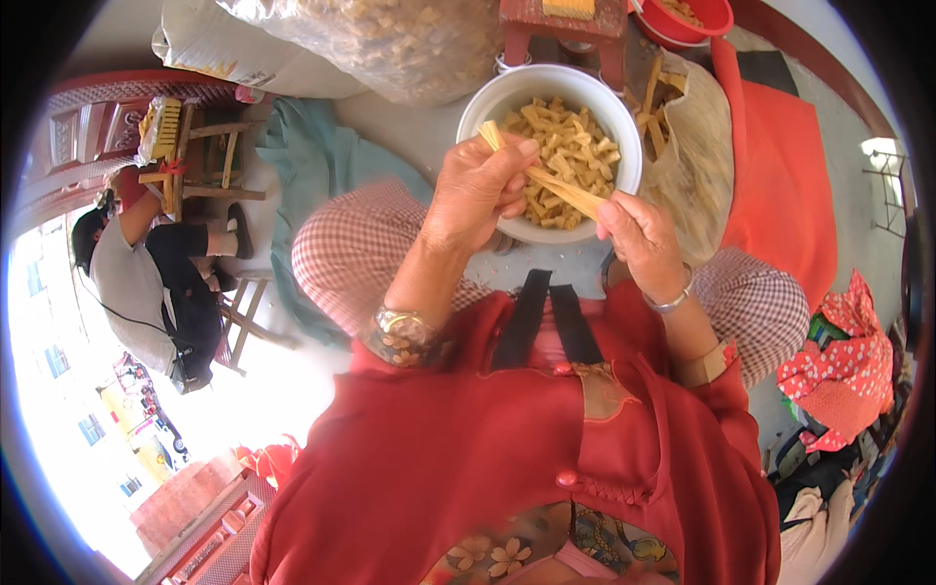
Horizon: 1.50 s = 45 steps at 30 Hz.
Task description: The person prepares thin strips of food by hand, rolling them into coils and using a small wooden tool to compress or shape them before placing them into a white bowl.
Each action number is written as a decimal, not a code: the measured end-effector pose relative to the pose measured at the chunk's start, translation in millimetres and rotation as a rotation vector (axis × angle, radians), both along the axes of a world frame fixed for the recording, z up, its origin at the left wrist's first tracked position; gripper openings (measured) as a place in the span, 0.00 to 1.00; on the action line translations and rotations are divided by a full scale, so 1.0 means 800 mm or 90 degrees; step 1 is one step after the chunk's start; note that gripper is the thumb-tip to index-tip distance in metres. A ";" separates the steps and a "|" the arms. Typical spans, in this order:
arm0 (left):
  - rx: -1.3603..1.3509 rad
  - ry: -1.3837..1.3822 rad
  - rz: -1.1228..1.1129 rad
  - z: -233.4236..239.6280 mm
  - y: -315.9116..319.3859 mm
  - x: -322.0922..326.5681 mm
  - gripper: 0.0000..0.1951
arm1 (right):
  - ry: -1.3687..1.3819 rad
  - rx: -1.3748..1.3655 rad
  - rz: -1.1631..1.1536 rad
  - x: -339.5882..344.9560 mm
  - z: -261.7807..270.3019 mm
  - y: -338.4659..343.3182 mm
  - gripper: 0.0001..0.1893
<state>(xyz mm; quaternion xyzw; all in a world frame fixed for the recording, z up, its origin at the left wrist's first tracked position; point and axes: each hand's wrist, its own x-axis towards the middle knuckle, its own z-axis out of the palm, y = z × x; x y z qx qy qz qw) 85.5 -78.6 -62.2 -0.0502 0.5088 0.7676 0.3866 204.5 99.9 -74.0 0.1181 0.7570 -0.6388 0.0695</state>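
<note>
A thin bundle of pale yellow strips (563,191) slants between my two hands above a white basin (477,111). My left hand (482,183) is closed round its upper part, with the split ends standing out past the thumb. The fingertips of my right hand (638,230) pinch the lower end at the basin's near right rim. Many short, folded yellowish pieces (563,153) lie heaped in the basin, partly hidden by my left hand. What the strips are made of, I cannot tell.
Beyond the basin is a red stool (563,28) bearing a yellow block. A large clear bag (409,44) of pieces stands left of it, an open sack (695,161) right. A red bowl (684,22) is at the top right. A person (139,292) sits at far left beside a wooden stand (179,157).
</note>
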 end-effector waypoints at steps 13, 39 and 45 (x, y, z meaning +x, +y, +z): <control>-0.023 0.441 0.047 0.094 0.125 -0.178 0.05 | 0.371 0.428 -0.106 -0.204 0.098 0.121 0.16; 0.107 -0.288 -0.188 -0.033 0.025 -0.005 0.23 | 0.317 -0.136 0.207 -0.003 0.004 -0.108 0.07; -0.007 -0.018 -0.154 0.012 -0.002 0.002 0.17 | 0.185 -0.340 -0.048 0.004 0.038 -0.076 0.11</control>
